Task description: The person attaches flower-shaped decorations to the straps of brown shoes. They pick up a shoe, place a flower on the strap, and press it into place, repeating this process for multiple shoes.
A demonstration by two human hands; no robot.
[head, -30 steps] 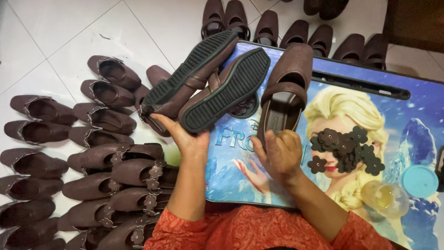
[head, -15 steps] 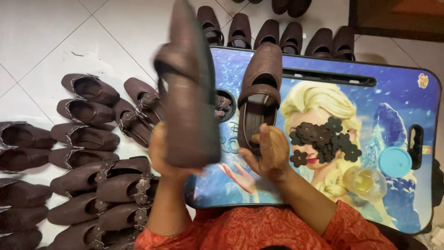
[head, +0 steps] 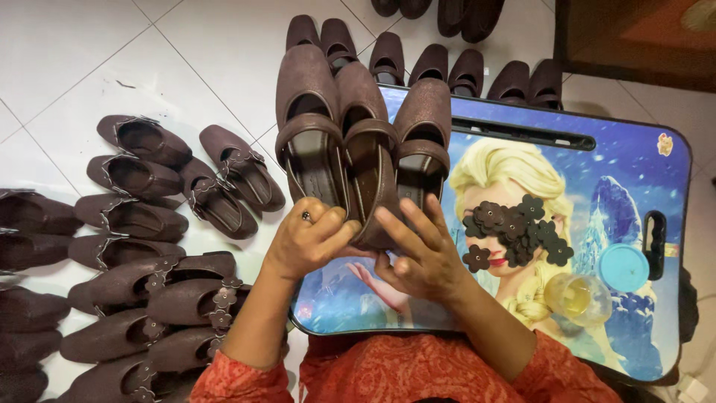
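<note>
Shoes fill most of what I see: three dark brown slingback shoes fan out in front of me, toes pointing far, heels toward my body. My left hand point(head: 309, 240) is closed around the heel end of the left shoe point(head: 309, 130), fingers curled over its back strap, a ring on one finger. My right hand point(head: 418, 254) has its fingers spread and pressed against the heel ends of the middle shoe point(head: 365, 149) and the right shoe point(head: 421, 138); it grips them from below, though I cannot tell exactly how the thumb sits. The three shoes touch side by side, their insoles facing up, held above the near-left part of a small tabletop point(head: 634, 160) with a printed blue cartoon picture.

On that tabletop, right of my hands, lies a loose pile of dark brown flower trims point(head: 514, 224). Nearer and further right stands a small clear cup of yellowish liquid point(head: 576, 298), with a round turquoise lid point(head: 623, 267) just beside it.

On the white tiled floor point(head: 67, 67) to the left, many more brown shoes point(head: 142, 209) lie in rows, some near ones already bearing flower trims on the side. Another row of shoes point(head: 447, 71) stands along the far edge of the tabletop, toes up. My red patterned sleeves point(head: 418, 373) show at the near edge.
</note>
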